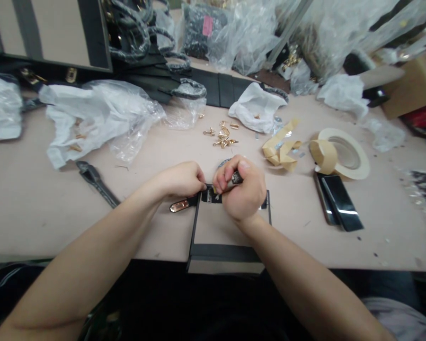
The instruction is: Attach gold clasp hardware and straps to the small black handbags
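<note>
Pale pink workbench (57, 222): stiff beige panel with black edging (227, 232) lies flat, best gripped by its edge; left hand (180, 180) and right hand (242, 192) pinch at its top.

The right hand (242, 192) and left hand (181, 181) hide whatever their fingers work on at the top of the black-edged panel (230, 227); the cardboard box (415, 85) is cut off by the picture's right edge, and the dark scraps (424, 187) are too blurred to tell.
</note>
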Available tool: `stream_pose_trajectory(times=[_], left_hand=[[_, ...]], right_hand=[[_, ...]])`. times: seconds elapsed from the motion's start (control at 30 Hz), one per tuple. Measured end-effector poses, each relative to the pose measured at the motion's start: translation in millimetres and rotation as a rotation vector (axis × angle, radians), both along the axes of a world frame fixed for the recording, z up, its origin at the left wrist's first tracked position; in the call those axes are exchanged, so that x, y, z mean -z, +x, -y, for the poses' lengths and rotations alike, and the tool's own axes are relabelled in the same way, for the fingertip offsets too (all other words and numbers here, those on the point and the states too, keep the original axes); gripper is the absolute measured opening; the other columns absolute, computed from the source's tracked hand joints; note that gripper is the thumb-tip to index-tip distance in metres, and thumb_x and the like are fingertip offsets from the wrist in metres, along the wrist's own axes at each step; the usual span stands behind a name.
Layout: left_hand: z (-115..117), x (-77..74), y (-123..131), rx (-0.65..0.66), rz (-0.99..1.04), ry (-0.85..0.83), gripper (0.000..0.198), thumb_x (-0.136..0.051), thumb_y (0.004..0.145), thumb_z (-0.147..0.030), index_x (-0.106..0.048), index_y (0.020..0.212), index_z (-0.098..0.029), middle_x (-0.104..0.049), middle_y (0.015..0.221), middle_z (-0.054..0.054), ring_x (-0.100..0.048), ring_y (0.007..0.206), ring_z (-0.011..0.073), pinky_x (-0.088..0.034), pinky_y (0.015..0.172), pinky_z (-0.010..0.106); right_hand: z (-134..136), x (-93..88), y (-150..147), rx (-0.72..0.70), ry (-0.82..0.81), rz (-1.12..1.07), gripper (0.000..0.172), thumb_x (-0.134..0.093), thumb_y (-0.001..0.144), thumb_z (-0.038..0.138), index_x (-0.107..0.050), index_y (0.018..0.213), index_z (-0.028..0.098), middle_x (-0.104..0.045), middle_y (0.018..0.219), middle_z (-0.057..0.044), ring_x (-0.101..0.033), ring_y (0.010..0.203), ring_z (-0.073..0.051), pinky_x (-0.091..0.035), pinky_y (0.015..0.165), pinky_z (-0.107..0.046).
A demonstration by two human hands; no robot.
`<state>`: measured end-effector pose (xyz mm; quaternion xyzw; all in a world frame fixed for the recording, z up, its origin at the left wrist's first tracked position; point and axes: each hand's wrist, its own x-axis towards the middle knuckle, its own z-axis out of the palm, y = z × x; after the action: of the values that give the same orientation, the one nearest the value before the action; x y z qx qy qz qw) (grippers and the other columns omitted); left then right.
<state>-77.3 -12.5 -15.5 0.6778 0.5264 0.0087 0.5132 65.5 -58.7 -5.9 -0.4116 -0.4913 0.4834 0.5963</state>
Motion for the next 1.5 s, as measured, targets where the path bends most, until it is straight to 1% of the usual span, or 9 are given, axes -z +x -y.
stream_pose_trajectory(times=[0.2, 0.33, 0.43, 0.63, 0.97, 1.1, 1.23, 1.43, 1.5], left_hand=[[1, 2.9, -2, -0.021, 0.024, -0.025, 0.018, -0.062, 0.074, -0.025, -0.077, 0.073, -0.015, -0.064, 0.056, 0.003, -0.053, 0.052, 0.0153, -0.036, 0.052, 0.027], [1, 9.1, -3, -0.033, 0.066, -0.048, 0.019, -0.061, 0.072, -0.026, -0.077, 0.074, -0.016, -0.065, 0.058, 0.003, -0.053, 0.053, 0.0157, -0.038, 0.053, 0.028], [1, 12.2, -3, -0.048, 0.115, -0.071, 0.019, -0.061, 0.072, -0.027, -0.077, 0.073, -0.017, -0.065, 0.058, 0.003, -0.052, 0.052, 0.0154, -0.038, 0.053, 0.028], [0, 7.4, -2, -0.043, 0.055, -0.063, 0.014, -0.061, 0.068, -0.021, -0.074, 0.067, -0.016, -0.065, 0.058, 0.004, -0.054, 0.055, 0.0159, -0.038, 0.053, 0.028], [2, 8.7, -2, -0.044, 0.088, -0.036, 0.020, -0.056, 0.067, -0.017, -0.076, 0.071, -0.015, -0.067, 0.062, 0.003, -0.055, 0.056, 0.0147, -0.038, 0.054, 0.026], [3, 8.3, -2, -0.060, 0.088, -0.033, 0.017, -0.059, 0.069, -0.020, -0.075, 0.069, -0.016, -0.063, 0.058, 0.002, -0.051, 0.053, 0.0139, -0.035, 0.051, 0.026], [2, 7.6, -2, -0.034, 0.107, -0.050, 0.020, -0.056, 0.070, -0.017, -0.077, 0.072, -0.017, -0.066, 0.060, 0.002, -0.053, 0.053, 0.0142, -0.039, 0.054, 0.025], [1, 9.9, -3, -0.043, 0.066, -0.036, 0.015, -0.058, 0.070, -0.018, -0.072, 0.065, -0.017, -0.063, 0.056, 0.002, -0.052, 0.053, 0.0146, -0.037, 0.052, 0.026], [1, 10.9, -3, -0.045, 0.073, -0.058, 0.013, -0.059, 0.070, -0.018, -0.070, 0.064, -0.018, -0.062, 0.055, 0.002, -0.053, 0.052, 0.0148, -0.037, 0.052, 0.026]], right_hand=[[-3, 0.8, -1, 0.000, -0.041, 0.039, 0.042, -0.043, 0.098, 0.052, -0.046, 0.065, 0.027, -0.042, 0.049, 0.003, -0.041, 0.043, -0.015, -0.035, 0.045, -0.031], [-1, 1.2, -2, -0.036, 0.032, -0.049, 0.042, -0.044, 0.101, 0.051, -0.048, 0.067, 0.026, -0.043, 0.052, 0.003, -0.043, 0.044, -0.015, -0.036, 0.046, -0.031], [1, 1.1, -5, -0.056, 0.017, -0.024, 0.045, -0.045, 0.102, 0.054, -0.049, 0.067, 0.026, -0.043, 0.051, 0.003, -0.042, 0.044, -0.014, -0.036, 0.047, -0.030], [12, -3.8, -7, -0.052, 0.000, 0.020, 0.052, -0.041, 0.101, 0.065, -0.046, 0.066, 0.027, -0.043, 0.052, 0.003, -0.043, 0.046, -0.016, -0.038, 0.048, -0.032], [9, 0.0, -9, -0.071, 0.035, -0.055, 0.047, -0.051, 0.100, 0.054, -0.052, 0.063, 0.025, -0.044, 0.050, 0.003, -0.041, 0.044, -0.014, -0.036, 0.048, -0.031], [5, 1.3, -9, -0.064, 0.048, -0.119, 0.048, -0.048, 0.101, 0.056, -0.053, 0.065, 0.025, -0.045, 0.050, 0.003, -0.041, 0.044, -0.014, -0.035, 0.046, -0.030], [3, 2.8, -8, -0.101, 0.069, -0.163, 0.045, -0.052, 0.102, 0.048, -0.055, 0.064, 0.023, -0.045, 0.050, 0.004, -0.041, 0.043, -0.013, -0.033, 0.045, -0.028], [8, 8.0, -14, -0.080, 0.074, -0.154, 0.046, -0.051, 0.102, 0.050, -0.054, 0.065, 0.024, -0.046, 0.050, 0.003, -0.042, 0.043, -0.013, -0.033, 0.045, -0.029], [8, 2.7, -8, -0.090, 0.077, -0.146, 0.044, -0.053, 0.101, 0.047, -0.055, 0.064, 0.023, -0.046, 0.049, 0.003, -0.042, 0.043, -0.013, -0.032, 0.045, -0.029]])
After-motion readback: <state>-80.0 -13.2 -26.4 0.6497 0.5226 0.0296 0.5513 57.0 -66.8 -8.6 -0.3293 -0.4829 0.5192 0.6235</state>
